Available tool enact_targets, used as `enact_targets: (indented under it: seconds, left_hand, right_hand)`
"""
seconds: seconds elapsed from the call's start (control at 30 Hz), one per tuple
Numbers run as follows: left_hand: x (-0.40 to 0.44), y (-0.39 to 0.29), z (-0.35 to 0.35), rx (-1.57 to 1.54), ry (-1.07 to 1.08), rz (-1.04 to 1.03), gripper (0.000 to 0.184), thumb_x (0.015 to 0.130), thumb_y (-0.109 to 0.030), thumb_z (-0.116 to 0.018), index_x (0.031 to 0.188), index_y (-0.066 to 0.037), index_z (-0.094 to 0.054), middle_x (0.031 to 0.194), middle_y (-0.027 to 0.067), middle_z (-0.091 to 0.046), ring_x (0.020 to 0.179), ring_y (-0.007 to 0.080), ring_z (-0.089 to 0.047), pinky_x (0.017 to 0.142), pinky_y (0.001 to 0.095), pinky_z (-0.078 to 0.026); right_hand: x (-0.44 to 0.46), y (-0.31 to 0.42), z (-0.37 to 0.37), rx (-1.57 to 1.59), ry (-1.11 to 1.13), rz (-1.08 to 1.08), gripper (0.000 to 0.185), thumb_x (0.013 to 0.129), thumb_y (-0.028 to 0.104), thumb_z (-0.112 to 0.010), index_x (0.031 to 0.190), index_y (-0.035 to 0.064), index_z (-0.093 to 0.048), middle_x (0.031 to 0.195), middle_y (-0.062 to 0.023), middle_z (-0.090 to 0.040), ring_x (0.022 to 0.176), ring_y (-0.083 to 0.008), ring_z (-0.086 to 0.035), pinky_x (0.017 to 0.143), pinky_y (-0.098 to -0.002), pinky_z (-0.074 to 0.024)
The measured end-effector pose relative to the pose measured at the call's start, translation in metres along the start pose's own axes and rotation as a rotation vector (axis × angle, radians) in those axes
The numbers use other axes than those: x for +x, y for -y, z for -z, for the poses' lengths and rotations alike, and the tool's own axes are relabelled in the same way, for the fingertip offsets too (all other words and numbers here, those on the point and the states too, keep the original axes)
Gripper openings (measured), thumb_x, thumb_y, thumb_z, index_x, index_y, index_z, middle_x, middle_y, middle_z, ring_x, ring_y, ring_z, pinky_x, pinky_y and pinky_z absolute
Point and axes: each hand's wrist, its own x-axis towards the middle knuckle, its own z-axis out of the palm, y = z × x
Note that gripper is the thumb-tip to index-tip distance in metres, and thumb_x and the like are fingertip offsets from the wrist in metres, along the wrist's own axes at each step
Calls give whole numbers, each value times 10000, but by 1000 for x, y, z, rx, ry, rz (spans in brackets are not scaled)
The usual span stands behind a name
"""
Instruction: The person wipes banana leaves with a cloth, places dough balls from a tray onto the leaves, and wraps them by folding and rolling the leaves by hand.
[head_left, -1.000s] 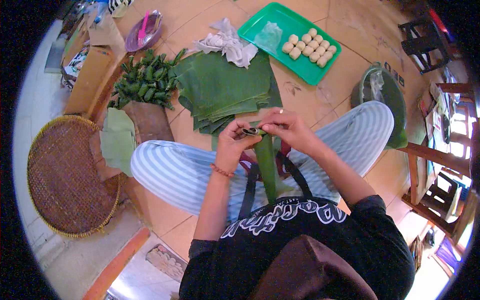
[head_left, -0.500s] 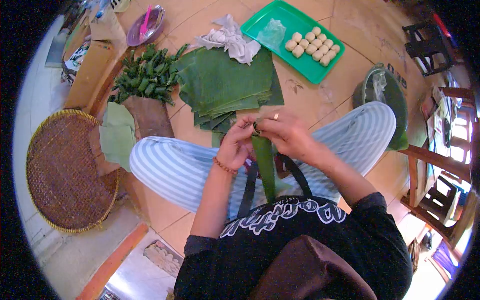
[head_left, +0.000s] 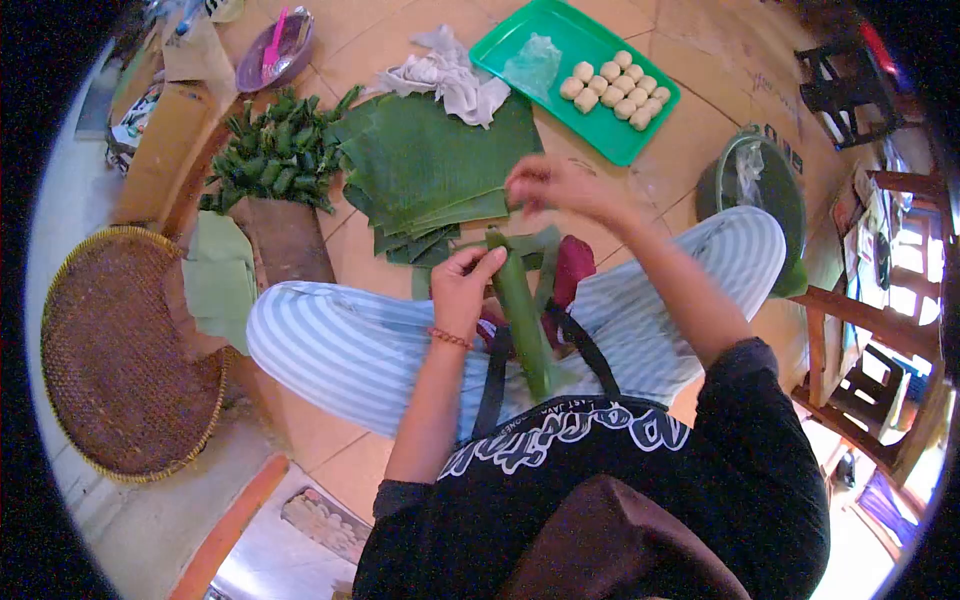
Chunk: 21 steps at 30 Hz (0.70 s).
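A rolled-up green leaf, apparently banana leaf, lies over my lap with its lower end against the shirt. My left hand is closed on the roll's upper end, thumb on top. Away from the roll, my right hand hovers by the right edge of a stack of flat green leaves. Its fingers look loosely curled and apart, slightly blurred, with nothing visible in them. Between my legs a narrow leaf piece lies beside the roll.
A green tray holds several pale dough-like balls and a clear plastic bag. Around me are a white cloth, a pile of small folded leaf parcels, a round woven tray, a purple bowl and a dark tub.
My right hand has left the roll's upper end and moved up toward the leaf stack. My left hand still grips the roll, now lower and slightly left. The whole view has shifted slightly.
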Motion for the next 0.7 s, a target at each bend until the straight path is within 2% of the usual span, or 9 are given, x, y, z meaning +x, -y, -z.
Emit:
enact_targets:
  seconds: [0.03,0.1,0.17,0.23,0.3,0.37,0.67,0.7]
  left_hand:
    - [0,-1,-2,-31,-70,-70,192,757,-173,-693,816,5,-649,707,6,-599,609,67,-541,515,210,-458]
    - [8,8,3,7,-115,-90,165,763,-151,-686,810,2,-646,699,-3,-590,593,52,-513,516,197,-425]
    - [13,10,6,44,-145,-139,145,767,-135,-679,803,0,-643,690,-10,-583,588,41,-490,522,191,-401]
    - [13,5,7,93,-158,-212,131,771,-126,-672,793,-1,-639,683,-13,-578,592,36,-472,533,191,-385]
    - [15,5,6,46,-159,-225,135,769,-121,-670,787,7,-630,687,-8,-581,611,44,-479,553,201,-396]
    - [16,5,3,28,-159,-229,145,768,-118,-669,785,18,-620,694,3,-584,629,56,-487,574,214,-405]
    - [27,17,1,15,-139,-269,158,785,-105,-634,819,40,-582,775,68,-568,719,140,-513,667,255,-410]
    - [28,20,2,26,-141,-293,153,790,-102,-625,825,39,-576,783,71,-560,726,150,-513,672,256,-409]
  right_hand:
    - [18,-22,20,-15,-82,-76,177,816,161,-595,887,-1,-589,753,-48,-613,633,-94,-587,553,-236,-465]
    - [44,-83,55,-335,-346,-142,169,796,159,-604,821,-9,-605,662,-54,-601,576,-107,-582,498,-245,-458]
    - [60,-168,82,-486,-363,-292,186,758,156,-611,774,-29,-607,593,-89,-582,526,-155,-576,460,-294,-454]
    - [57,-275,91,-668,-599,-150,174,731,145,-604,738,-29,-604,583,-123,-577,516,-196,-576,480,-335,-461]
    - [62,-272,83,-675,-701,-143,160,711,132,-591,710,-28,-599,579,-150,-572,524,-236,-581,506,-366,-467]
    - [39,-195,46,-511,-659,-302,146,698,119,-572,690,-26,-592,583,-170,-567,550,-276,-588,538,-387,-471]
    - [46,-210,36,-979,-569,-126,215,748,165,-551,873,-8,-571,783,-230,-592,727,-356,-579,670,-431,-461]
    - [46,-198,38,-994,-510,-174,212,750,161,-556,872,-12,-568,770,-217,-594,717,-332,-588,658,-410,-469]
